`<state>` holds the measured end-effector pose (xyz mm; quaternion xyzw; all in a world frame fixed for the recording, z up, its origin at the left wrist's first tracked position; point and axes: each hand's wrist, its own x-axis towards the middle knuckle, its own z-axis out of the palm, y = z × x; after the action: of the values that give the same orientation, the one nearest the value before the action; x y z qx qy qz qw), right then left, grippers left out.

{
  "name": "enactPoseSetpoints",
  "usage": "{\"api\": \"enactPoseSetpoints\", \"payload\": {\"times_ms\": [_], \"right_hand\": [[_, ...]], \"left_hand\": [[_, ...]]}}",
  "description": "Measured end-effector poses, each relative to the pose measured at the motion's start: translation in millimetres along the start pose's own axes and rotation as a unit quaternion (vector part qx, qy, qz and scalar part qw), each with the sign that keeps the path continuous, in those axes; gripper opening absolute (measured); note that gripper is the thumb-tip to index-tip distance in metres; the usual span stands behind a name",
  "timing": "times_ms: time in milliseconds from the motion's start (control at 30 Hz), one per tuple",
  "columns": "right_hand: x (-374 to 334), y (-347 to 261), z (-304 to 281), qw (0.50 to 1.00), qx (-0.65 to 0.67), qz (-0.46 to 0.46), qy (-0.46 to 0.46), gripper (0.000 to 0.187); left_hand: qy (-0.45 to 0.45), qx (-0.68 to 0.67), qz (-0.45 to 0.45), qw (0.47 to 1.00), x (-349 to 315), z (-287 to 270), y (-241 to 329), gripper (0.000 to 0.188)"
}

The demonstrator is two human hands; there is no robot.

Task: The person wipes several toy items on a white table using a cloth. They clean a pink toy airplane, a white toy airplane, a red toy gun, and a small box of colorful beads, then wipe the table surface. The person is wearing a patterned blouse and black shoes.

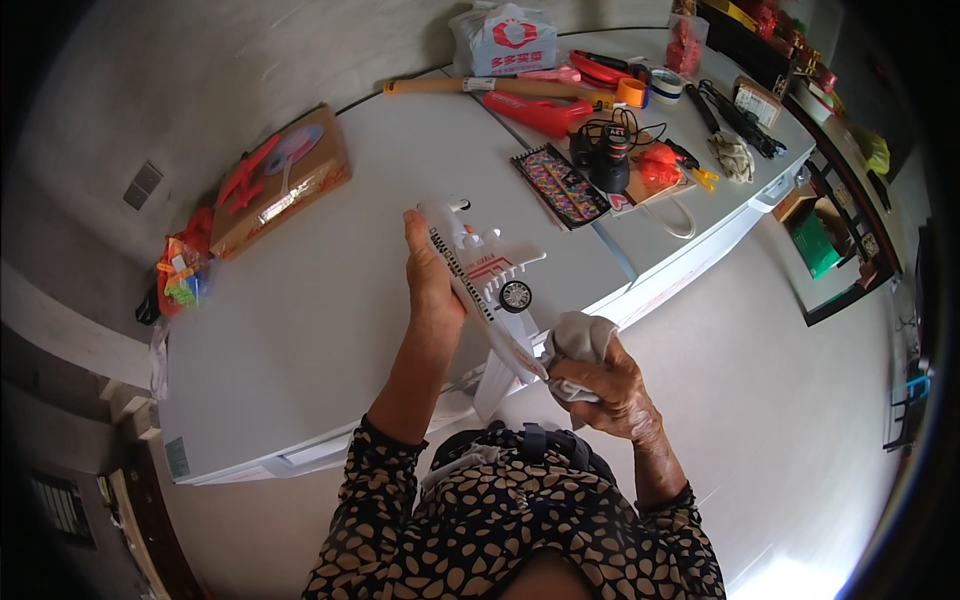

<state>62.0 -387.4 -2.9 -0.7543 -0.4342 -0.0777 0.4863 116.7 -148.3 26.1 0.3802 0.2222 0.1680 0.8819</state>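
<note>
A white toy airplane (470, 275) with dark windows, red markings and a black wheel is held over the near edge of the light grey cabinet top (330, 330). My left hand (434, 278) is closed around its body from the left side, thumb up along the nose end. At the tail end, my right hand (608, 385) grips a bunched grey cloth (578, 345). The cloth is against or very near the tail; exact contact is hidden.
A cardboard box (335, 165) leans by the wall at left, near a bag of colourful bits (183, 280). Toward the back right lie a notebook (560, 185), a black device with cable (608, 160), an orange tape roll (631, 92), gloves (733, 157) and a white plastic bag (505, 42).
</note>
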Motion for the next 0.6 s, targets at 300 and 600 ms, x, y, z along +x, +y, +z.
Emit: {"api": "enactPoseSetpoints", "payload": {"times_ms": [300,600], "right_hand": [[19,-1,18,0.895,0.302,0.327,0.004,0.054],[10,13,38,0.807,0.515,0.279,0.069,0.021]], "left_hand": [[-0.073,0.083,0.036,0.993,-30,15,-13,0.067],[-0.215,0.175,-0.003,0.961,-30,-14,11,0.052]]}}
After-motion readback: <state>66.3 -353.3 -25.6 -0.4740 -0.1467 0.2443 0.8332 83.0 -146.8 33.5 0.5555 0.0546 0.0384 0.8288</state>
